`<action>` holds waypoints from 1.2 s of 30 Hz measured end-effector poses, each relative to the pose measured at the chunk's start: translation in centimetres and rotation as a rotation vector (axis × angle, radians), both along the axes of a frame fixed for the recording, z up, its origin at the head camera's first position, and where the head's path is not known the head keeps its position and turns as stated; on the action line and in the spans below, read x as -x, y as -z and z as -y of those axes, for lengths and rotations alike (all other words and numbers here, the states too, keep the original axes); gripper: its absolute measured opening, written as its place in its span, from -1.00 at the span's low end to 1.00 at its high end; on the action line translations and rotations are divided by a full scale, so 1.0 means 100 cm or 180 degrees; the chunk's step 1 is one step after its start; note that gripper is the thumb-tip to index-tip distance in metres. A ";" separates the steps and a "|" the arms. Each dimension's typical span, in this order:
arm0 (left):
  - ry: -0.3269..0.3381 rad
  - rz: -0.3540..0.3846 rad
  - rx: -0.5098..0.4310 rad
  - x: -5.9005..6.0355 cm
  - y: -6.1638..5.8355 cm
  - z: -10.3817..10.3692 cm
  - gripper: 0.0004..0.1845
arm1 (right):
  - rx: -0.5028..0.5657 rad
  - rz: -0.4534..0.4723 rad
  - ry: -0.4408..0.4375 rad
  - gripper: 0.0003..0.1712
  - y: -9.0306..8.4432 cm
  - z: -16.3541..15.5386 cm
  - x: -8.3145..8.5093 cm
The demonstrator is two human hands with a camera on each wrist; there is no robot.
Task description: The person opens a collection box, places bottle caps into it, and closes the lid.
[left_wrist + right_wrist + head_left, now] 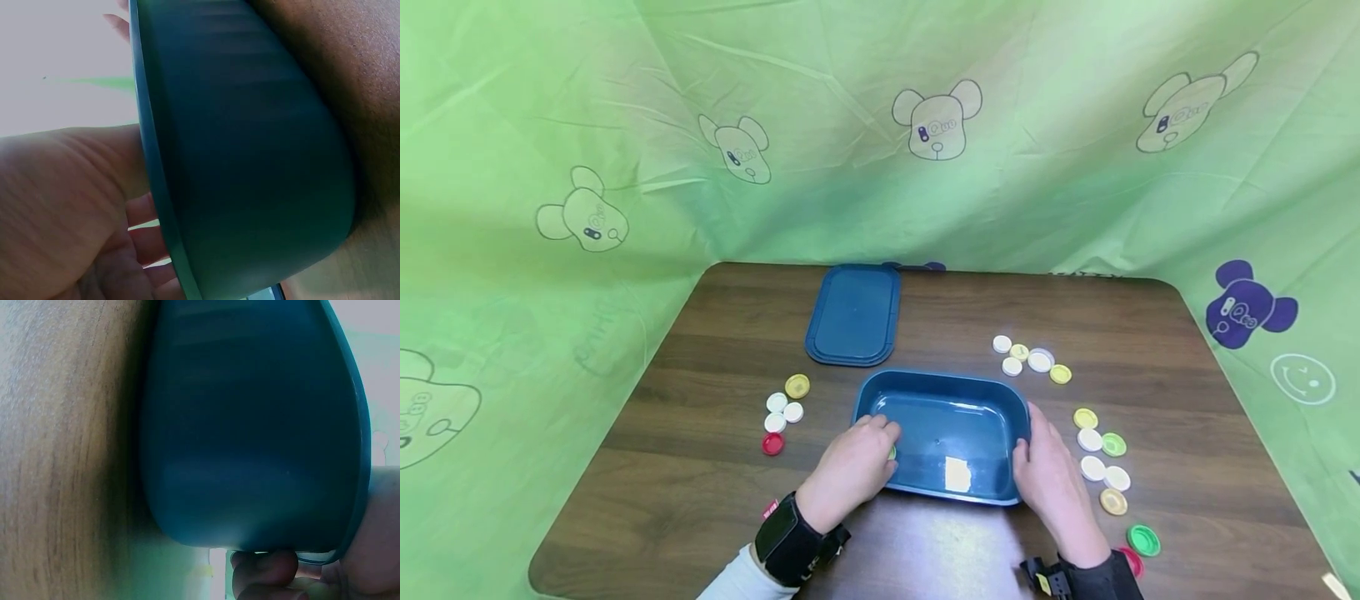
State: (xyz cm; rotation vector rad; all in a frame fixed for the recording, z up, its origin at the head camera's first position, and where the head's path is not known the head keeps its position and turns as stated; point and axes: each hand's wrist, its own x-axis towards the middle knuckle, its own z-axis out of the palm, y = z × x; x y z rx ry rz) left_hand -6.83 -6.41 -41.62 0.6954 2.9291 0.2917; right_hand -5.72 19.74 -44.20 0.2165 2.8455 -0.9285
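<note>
A blue rectangular plastic box (936,497) stands on the wooden table with its open side up. My left hand (853,467) reaches over its left end, fingers curled down inside the rim. A sliver of a green disc (892,452) shows at those fingers, most of it hidden by the hand. From the left wrist, the box's outer wall (250,150) covers the fingertips. My right hand (1051,467) grips the box's right end, thumb at the rim; in the right wrist view its fingers (265,572) curl against the outside of the wall.
The blue lid (855,317) lies flat behind the box. Left of it is a group of white, yellow and red discs (772,443). More discs (1041,360) lie at the back right, and others (1144,540) run down the right side. A green cloth (835,200) hangs around the table.
</note>
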 end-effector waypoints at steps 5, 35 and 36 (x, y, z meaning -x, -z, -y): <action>-0.0004 0.0034 0.0016 0.000 0.000 -0.001 -0.73 | 0.0007 0.0012 -0.0002 -0.31 0.000 0.000 -0.001; -0.0895 -0.0884 -0.0427 -0.010 -0.027 0.065 -0.74 | -0.0023 0.0060 -0.0044 -0.31 0.000 0.000 0.002; -0.0954 -0.0862 -0.0421 -0.011 -0.026 0.069 -0.74 | -0.0024 0.0060 -0.0041 -0.31 -0.001 0.000 0.002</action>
